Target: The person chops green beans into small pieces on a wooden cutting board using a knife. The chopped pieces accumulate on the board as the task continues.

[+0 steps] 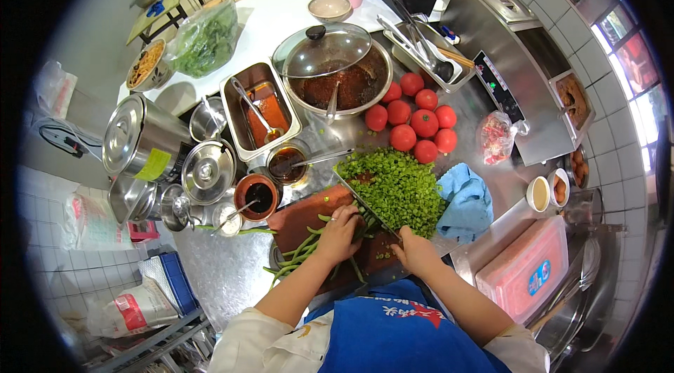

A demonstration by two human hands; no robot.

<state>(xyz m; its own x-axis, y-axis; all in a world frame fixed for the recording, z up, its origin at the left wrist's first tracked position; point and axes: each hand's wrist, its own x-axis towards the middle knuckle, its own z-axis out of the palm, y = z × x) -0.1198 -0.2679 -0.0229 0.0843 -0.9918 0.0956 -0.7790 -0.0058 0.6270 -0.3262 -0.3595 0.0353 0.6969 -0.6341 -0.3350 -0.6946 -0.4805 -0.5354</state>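
Blue apron (400, 334) hung nearest. Right hand (414, 250) gripped knife (366, 203), fingers closed; left hand (338, 235), fingers curled, held long green beans (300, 258) on brown cutting board (300, 214).

Left forearm (293, 296) and right forearm (460, 299) reach over the near edge of the desk (225, 271), converging. The left hand (340, 235) lies palm down, knuckles bent; the right hand (415, 254), near it, is curled tight.

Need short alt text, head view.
A person's right hand grips a knife beside a heap of chopped green pieces; the left hand is over long green pods on a brown cutting board. Red tomatoes lie beyond the heap, a blue cloth to its right.
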